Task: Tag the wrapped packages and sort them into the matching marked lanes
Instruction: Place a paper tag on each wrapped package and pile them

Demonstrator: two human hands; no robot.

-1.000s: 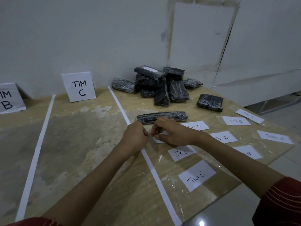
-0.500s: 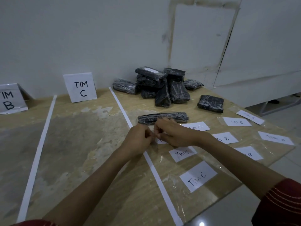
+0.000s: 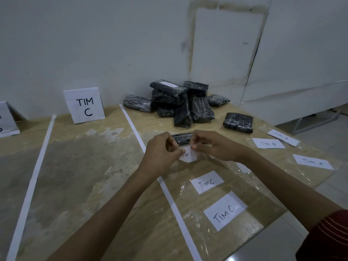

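Observation:
Between my hands hangs a white paper tag (image 3: 188, 155) marked TIM C, backed with clear tape and lifted off the table. My left hand (image 3: 163, 153) pinches its left edge and my right hand (image 3: 212, 146) pinches its top right edge. Just behind my fingers lies a long black wrapped package (image 3: 181, 138), mostly hidden by them. A heap of black wrapped packages (image 3: 178, 104) sits at the back by the wall, and one separate package (image 3: 238, 122) lies to its right.
A standing sign TIM C (image 3: 84, 104) marks the lane left of a white tape line (image 3: 169, 194); another sign (image 3: 6, 120) stands at the far left. More tags lie flat at the right: two TIM C (image 3: 207, 182) (image 3: 225, 210), TIM B (image 3: 268, 143), two TIM A (image 3: 313, 162) (image 3: 282, 137).
Both hands have raised the TIM C tag off the table, so its writing now shows between them. The hands now cover more of the long package behind.

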